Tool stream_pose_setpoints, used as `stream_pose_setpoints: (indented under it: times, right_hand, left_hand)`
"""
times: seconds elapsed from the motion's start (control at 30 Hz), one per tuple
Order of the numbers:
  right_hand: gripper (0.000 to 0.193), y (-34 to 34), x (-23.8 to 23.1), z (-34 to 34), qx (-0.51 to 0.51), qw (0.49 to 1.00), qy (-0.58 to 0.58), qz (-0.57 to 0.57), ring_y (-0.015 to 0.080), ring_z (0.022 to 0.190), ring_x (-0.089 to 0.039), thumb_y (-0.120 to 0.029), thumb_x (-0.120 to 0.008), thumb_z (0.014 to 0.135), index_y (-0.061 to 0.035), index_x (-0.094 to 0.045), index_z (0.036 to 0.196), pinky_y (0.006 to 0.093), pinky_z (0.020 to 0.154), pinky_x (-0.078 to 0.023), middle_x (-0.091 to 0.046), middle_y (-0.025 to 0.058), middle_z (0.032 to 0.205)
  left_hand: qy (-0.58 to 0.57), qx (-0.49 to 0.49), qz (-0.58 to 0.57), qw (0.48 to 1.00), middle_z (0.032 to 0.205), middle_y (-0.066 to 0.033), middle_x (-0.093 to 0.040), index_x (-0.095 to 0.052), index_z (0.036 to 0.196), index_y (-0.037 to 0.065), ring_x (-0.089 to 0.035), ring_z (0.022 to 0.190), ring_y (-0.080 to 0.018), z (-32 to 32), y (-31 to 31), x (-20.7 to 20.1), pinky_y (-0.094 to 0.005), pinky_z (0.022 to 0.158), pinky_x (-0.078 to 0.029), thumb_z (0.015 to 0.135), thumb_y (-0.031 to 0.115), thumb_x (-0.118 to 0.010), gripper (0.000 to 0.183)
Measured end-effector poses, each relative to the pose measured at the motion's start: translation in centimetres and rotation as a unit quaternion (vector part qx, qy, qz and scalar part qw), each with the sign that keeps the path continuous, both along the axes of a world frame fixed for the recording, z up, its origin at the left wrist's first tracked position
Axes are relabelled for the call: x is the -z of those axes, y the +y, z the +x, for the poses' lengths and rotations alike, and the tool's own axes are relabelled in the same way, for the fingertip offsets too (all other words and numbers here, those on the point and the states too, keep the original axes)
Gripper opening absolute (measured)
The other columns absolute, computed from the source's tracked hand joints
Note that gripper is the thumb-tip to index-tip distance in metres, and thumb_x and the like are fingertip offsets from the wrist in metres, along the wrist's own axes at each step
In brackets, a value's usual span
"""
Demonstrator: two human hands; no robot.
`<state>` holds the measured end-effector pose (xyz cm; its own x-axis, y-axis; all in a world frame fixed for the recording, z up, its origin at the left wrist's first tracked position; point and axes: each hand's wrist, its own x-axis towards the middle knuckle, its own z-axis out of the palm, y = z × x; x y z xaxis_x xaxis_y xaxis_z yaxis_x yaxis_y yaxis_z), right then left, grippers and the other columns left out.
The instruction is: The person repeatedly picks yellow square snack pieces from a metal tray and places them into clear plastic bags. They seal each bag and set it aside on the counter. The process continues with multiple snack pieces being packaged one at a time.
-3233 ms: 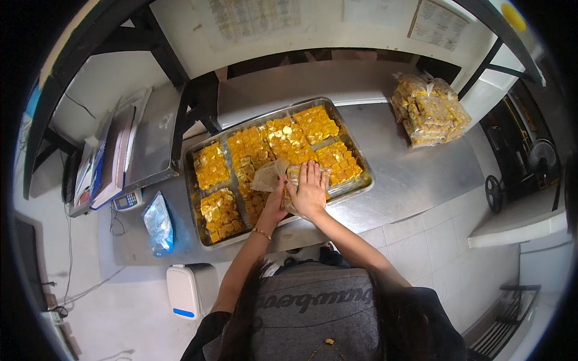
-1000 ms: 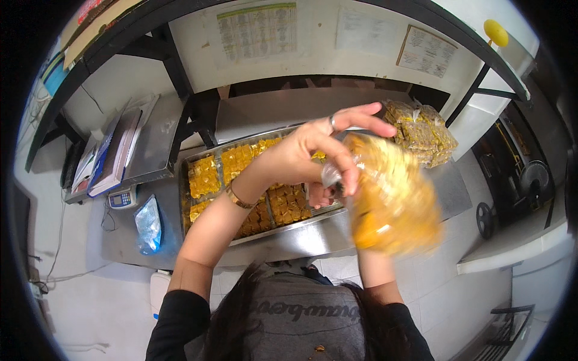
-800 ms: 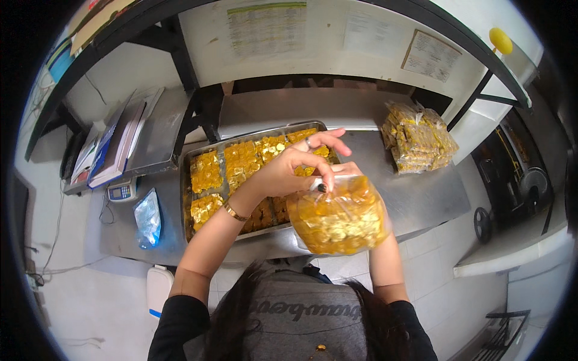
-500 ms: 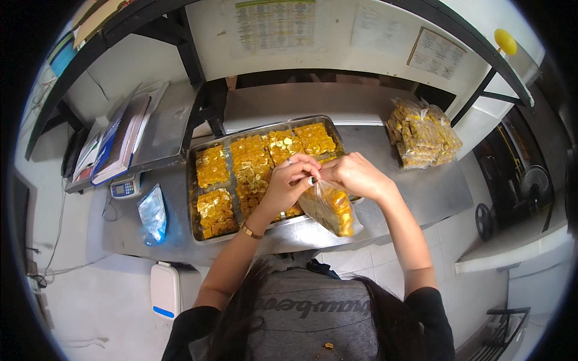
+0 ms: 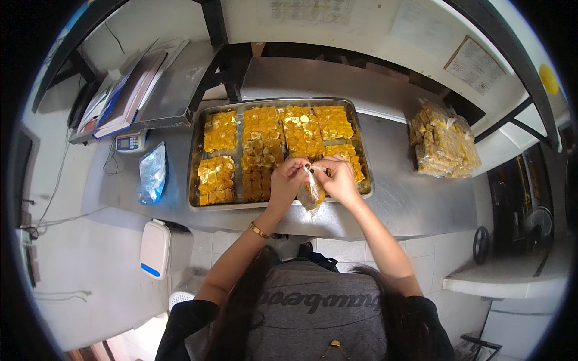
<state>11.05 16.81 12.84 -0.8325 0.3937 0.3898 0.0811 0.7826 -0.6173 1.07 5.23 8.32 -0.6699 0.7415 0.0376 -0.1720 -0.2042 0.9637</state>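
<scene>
A small clear plastic bag (image 5: 309,198) with orange-yellow food inside hangs over the front rim of a metal tray (image 5: 280,204). My left hand (image 5: 289,178) pinches the gathered top of the bag from the left. From the right, my right hand (image 5: 338,178) grips the same twisted neck, its fingers curled close to the other hand's. Several blocks of golden-yellow food pieces (image 5: 218,131) lie in rows in the tray, some with pale shiny patches. My hands and the bag hide part of the front rows.
Filled clear bags (image 5: 445,141) are stacked at the right. A blue-tinted plastic bag (image 5: 153,172) and a small scale (image 5: 130,141) are left of the tray. Folders (image 5: 132,90) stand on a side shelf (image 5: 171,84). A white bin (image 5: 155,249) is below the table edge.
My view has shifted. The bag, earlier tilted to the right with its contents showing broadly, now hangs nearly upright below my hands. My hands have come lower, still at its neck.
</scene>
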Motion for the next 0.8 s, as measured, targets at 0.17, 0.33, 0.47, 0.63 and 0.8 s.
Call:
stream_pose_setpoints:
  times: [0.17, 0.33, 0.47, 0.63, 0.8]
  right_hand:
    - [0.014, -0.8, 4.0, -0.5, 0.016, 0.928, 0.123, -0.352, 0.0124, 0.084, -0.057, 0.005, -0.063, 0.075, -0.0007, -0.068, 0.087, 0.0253, 0.078, -0.043, -0.064, 0.0056, 0.083]
    - [0.018, -0.5, 4.9, -0.4, 0.026, 0.97, 0.173, -0.168, 0.0166, 0.08, -0.055, 0.007, -0.064, 0.072, -0.0003, -0.068, 0.087, 0.0254, 0.074, -0.042, -0.063, 0.0066, 0.082]
    - [0.013, -1.5, 4.5, -0.8, 0.07, 0.968, 0.197, -0.136, 0.0195, 0.076, -0.053, 0.005, -0.065, 0.07, 0.0, -0.067, 0.081, 0.0295, 0.068, -0.043, -0.061, 0.0072, 0.077]
    - [0.01, -0.9, 4.2, -1.3, 0.082, 0.983, 0.148, -0.068, 0.0196, 0.066, -0.054, 0.002, -0.065, 0.069, -0.0013, -0.066, 0.078, 0.0301, 0.061, -0.044, -0.059, 0.0059, 0.071]
    - [0.009, 1.3, 4.6, -1.8, 0.006, 0.939, 0.025, -0.342, 0.0108, 0.063, -0.054, -0.001, -0.067, 0.067, -0.0021, -0.064, 0.075, 0.0253, 0.059, -0.043, -0.058, 0.003, 0.066]
  left_hand:
    - [-0.061, -0.079, -0.047, 0.994, 0.089, -0.0036, -0.059, -0.06, 0.099, -0.001, -0.057, 0.078, -0.008, 1.2, 1.0, -0.6, -0.0231, 0.069, -0.05, 0.088, 0.005, -0.055, 0.013]
    - [-0.169, -0.107, -0.026, 0.979, 0.091, -0.0029, -0.057, -0.057, 0.103, 0.001, -0.056, 0.085, -0.0095, 2.7, 1.6, -1.7, -0.0242, 0.075, -0.048, 0.089, 0.005, -0.052, 0.016]
    - [-0.206, -0.089, -0.03, 0.974, 0.092, -0.0024, -0.055, -0.055, 0.105, 0.002, -0.055, 0.087, -0.0097, 2.4, 1.9, -1.6, -0.0249, 0.077, -0.048, 0.089, 0.003, -0.048, 0.017]
    - [-0.156, -0.067, -0.073, 0.983, 0.094, -0.0029, -0.055, -0.054, 0.103, 0.002, -0.055, 0.088, -0.0105, 1.8, 1.6, -1.2, -0.0257, 0.078, -0.048, 0.088, 0.002, -0.046, 0.017]
    - [-0.127, -0.024, -0.059, 0.99, 0.094, -0.0041, -0.056, -0.056, 0.099, 0.0, -0.056, 0.089, -0.0119, 1.4, 0.9, -1.7, -0.0266, 0.082, -0.049, 0.089, 0.003, -0.046, 0.014]
